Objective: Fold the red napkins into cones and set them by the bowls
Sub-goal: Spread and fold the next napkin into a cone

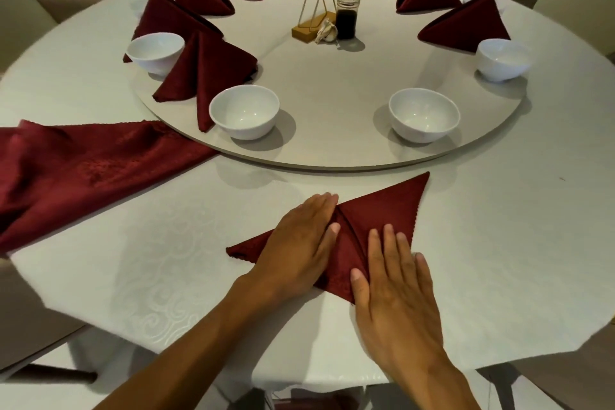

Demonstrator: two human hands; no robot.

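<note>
napkin (376,213), dark red, lies flat on the white surface (499,243) just on the near side of the turntable (332,83), partly folded into a long triangle. its long axis runs diagonally, its sharp tip pointing up and to the right toward the turntable's rim, its blunt end down and to the left. left hand (296,243) presses flat on the napkin's left part, fingers straight, its grip wide open and holding nothing. right hand (396,293) lies flat on the napkin's near corner, fingers straight too, pinching nothing. on the turntable stand white bowls (244,111) and folded red cones (203,73). left of the turntable lie unfolded napkins (83,163).
</note>
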